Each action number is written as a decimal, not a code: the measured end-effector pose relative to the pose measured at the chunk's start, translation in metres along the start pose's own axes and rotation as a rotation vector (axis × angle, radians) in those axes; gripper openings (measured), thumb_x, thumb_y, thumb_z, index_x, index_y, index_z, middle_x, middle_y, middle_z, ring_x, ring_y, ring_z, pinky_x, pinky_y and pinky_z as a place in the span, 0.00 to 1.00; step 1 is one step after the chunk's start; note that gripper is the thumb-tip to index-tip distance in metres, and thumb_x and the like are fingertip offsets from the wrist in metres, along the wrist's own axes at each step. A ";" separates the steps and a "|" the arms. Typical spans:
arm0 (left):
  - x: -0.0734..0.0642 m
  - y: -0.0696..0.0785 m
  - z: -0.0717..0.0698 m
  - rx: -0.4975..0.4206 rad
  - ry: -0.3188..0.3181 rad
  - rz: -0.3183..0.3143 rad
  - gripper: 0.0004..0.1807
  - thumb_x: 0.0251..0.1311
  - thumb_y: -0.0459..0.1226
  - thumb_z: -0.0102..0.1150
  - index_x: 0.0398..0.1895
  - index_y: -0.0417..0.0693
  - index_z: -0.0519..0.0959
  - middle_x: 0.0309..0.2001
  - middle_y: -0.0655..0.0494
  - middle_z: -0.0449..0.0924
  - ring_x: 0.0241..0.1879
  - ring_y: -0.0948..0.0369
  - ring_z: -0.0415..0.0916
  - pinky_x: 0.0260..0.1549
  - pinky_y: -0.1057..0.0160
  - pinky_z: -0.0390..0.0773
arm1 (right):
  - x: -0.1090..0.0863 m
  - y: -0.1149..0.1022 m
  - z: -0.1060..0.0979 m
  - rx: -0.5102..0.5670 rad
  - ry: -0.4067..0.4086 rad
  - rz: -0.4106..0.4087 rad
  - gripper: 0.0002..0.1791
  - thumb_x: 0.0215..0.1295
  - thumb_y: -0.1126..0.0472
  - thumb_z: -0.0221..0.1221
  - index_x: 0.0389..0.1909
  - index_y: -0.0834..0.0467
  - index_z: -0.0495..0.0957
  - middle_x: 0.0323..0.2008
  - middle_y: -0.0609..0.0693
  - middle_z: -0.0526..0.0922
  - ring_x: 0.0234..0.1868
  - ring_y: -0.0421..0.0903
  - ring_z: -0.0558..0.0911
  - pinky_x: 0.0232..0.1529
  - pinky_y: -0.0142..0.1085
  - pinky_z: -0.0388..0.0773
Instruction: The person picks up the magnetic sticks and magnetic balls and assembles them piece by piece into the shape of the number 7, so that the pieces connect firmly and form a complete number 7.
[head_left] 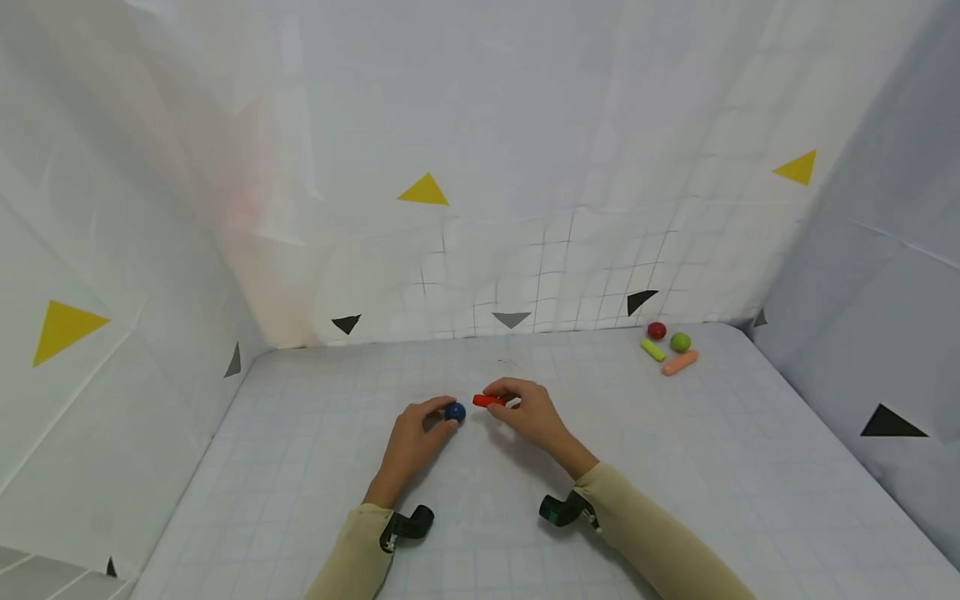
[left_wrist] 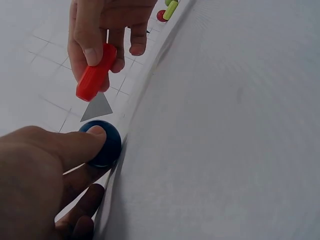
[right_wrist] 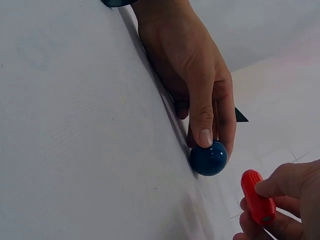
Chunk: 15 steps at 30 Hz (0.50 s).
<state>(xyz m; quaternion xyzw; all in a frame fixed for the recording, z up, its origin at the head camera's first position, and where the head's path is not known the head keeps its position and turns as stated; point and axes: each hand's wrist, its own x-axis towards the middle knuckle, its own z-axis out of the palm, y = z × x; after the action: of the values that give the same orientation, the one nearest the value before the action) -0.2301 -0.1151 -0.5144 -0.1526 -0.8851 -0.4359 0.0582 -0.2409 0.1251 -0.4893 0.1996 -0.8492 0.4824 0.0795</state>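
Observation:
My left hand (head_left: 414,439) pinches a glossy dark blue ball (head_left: 455,412) between thumb and fingers, low over the white tabletop. In the right wrist view the thumb lies on top of the ball (right_wrist: 209,161), whose underside is right at the cloth. Just to the right, my right hand (head_left: 534,414) grips a short red ribbed piece (head_left: 487,401) with blunt ends, raised above the surface. Seen from the left wrist, the red piece (left_wrist: 97,74) slants between thumb and fingertips, and a small gap separates it from the ball.
At the back right lie a red ball (head_left: 656,331), a green ball (head_left: 680,342), a yellow-green stick (head_left: 652,350) and an orange stick (head_left: 680,362). White sheets with yellow, black and grey triangles enclose the table (head_left: 300,433) at the back and sides.

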 end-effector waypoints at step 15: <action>-0.001 0.002 0.002 0.011 -0.007 0.023 0.21 0.66 0.36 0.70 0.62 0.51 0.84 0.54 0.54 0.85 0.56 0.51 0.77 0.59 0.42 0.72 | 0.000 0.004 0.007 -0.012 -0.014 -0.047 0.12 0.64 0.68 0.69 0.48 0.63 0.86 0.41 0.47 0.88 0.40 0.46 0.84 0.40 0.40 0.82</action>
<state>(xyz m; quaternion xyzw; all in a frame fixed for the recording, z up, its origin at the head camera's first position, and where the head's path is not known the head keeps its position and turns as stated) -0.2284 -0.1124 -0.5140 -0.1640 -0.8858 -0.4297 0.0611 -0.2416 0.1212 -0.4958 0.2221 -0.8477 0.4740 0.0861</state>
